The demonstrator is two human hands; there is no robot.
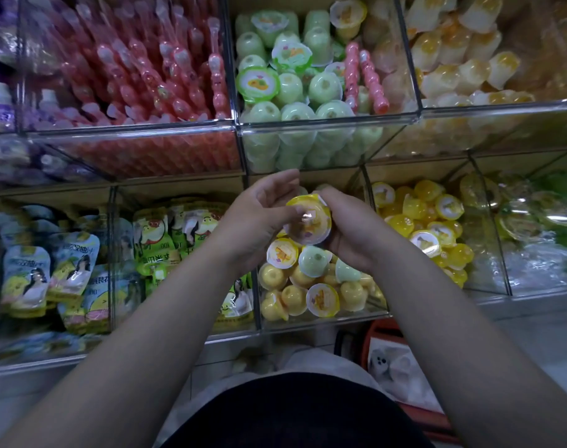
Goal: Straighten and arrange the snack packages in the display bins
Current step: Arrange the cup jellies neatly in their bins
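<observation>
My left hand (259, 218) and right hand (350, 234) have fingers curled round a yellow jelly cup (308, 221); its slick dome might slip loose and upset the heaped bin (324, 322).

A red basket (379, 328) sits on the floor (541, 345).
</observation>
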